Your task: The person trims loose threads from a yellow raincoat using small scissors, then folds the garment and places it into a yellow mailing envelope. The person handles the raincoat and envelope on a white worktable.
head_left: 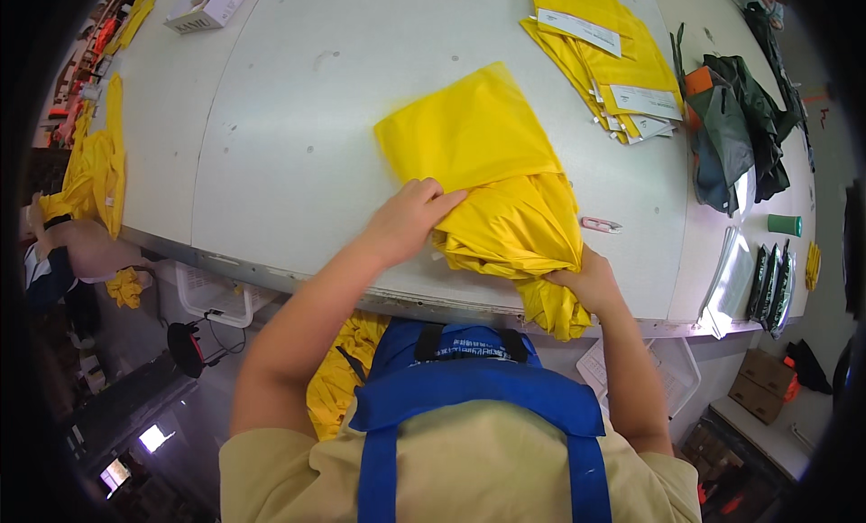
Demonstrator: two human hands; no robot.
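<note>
A yellow garment [492, 175] lies on the white table [307, 153], partly folded flat at its far end and bunched at the near edge. My left hand [410, 218] presses on its left side with fingers flat on the fabric. My right hand [585, 281] grips the bunched lower part that hangs over the table's front edge.
A stack of folded yellow garments with white paper slips [609, 58] lies at the far right. Dark green garments [735, 130] and a green cup [784, 224] sit further right. A small pink-white tool [600, 224] lies beside the garment. White baskets [212, 293] stand under the table.
</note>
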